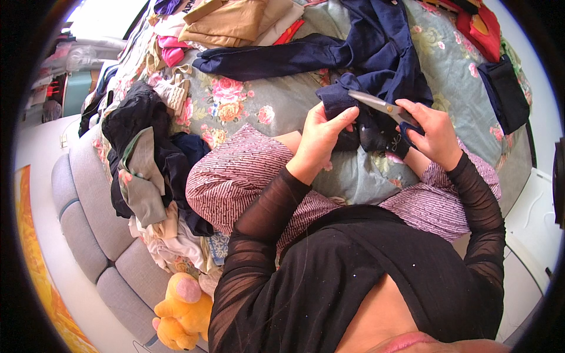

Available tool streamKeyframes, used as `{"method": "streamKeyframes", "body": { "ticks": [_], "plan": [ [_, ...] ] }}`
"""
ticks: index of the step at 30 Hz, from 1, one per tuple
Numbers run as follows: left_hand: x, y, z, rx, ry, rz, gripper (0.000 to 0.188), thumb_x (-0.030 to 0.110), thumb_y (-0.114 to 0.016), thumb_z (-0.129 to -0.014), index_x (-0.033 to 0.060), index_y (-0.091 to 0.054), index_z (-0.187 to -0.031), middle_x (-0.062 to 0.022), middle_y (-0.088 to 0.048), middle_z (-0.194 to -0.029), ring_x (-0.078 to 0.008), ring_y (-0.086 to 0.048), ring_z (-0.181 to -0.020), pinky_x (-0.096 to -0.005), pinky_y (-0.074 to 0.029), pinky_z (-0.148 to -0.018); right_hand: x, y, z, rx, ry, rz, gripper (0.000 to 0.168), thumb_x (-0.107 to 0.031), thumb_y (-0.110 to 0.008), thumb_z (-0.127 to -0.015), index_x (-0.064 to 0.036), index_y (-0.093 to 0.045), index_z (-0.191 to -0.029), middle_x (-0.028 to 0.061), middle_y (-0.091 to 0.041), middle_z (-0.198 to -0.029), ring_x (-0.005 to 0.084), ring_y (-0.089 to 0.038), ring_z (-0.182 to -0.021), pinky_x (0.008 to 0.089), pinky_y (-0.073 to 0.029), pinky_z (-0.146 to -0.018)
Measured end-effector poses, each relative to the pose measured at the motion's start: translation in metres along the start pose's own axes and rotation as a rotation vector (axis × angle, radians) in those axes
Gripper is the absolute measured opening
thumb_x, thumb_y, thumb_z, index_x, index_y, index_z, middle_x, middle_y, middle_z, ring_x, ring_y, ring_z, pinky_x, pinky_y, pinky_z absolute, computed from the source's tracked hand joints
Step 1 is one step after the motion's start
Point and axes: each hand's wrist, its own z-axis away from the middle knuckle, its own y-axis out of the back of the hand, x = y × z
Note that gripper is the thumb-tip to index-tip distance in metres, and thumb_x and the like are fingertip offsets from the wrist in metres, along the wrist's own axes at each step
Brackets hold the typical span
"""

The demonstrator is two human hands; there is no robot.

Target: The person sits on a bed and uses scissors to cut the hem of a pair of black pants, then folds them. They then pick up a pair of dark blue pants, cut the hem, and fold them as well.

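Note:
My left hand (326, 128) grips the ribbed end of a dark navy garment (379, 53), thumb on top. In my right hand (430, 130) is a pair of scissors (375, 102) with dark blue handles. Its blades point left and lie across the garment's ribbed part, just above my left thumb. Whether the blades touch the cloth, I cannot tell. The rest of the garment spreads away from me over the floral bedspread (282, 99), one long leg or sleeve reaching left. Below the scissors are my feet in dark socks (375, 139), between my crossed legs.
Dark and grey clothes (143, 176) are heaped at my left. Folded tan clothing (225, 24) lies at the far side, with a folded black garment (504, 95) at the right edge. A yellow plush toy (183, 311) rests near the grey padded headboard (99, 220).

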Motion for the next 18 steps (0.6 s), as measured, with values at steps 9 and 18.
{"method": "streamKeyframes", "body": {
  "ticks": [9,18],
  "plan": [
    [0.0068,-0.0032,-0.0015,-0.022,0.014,0.238,0.018,0.011,-0.062,-0.089,0.0012,-0.061,-0.104,-0.0038,-0.065,-0.095,-0.0104,-0.060,-0.081,-0.0243,-0.049,-0.072,-0.0026,0.0068,-0.0030,0.020,-0.034,-0.054,0.055,-0.006,-0.069,-0.071,-0.008,-0.053,-0.123,0.0098,-0.064,-0.090,0.0240,-0.059,-0.066,0.0332,-0.047,-0.060],
    [-0.0001,0.0010,-0.0035,-0.059,-0.031,0.176,0.023,0.010,-0.067,-0.086,0.0011,-0.060,-0.106,-0.0034,-0.065,-0.095,-0.0098,-0.059,-0.081,-0.0239,-0.048,-0.074,-0.0013,0.0081,-0.0019,0.008,0.096,0.095,0.056,-0.009,-0.070,-0.069,-0.007,-0.053,-0.122,0.0106,-0.060,-0.083,0.0320,-0.060,-0.072,0.0387,-0.047,-0.062]
  ]
}}
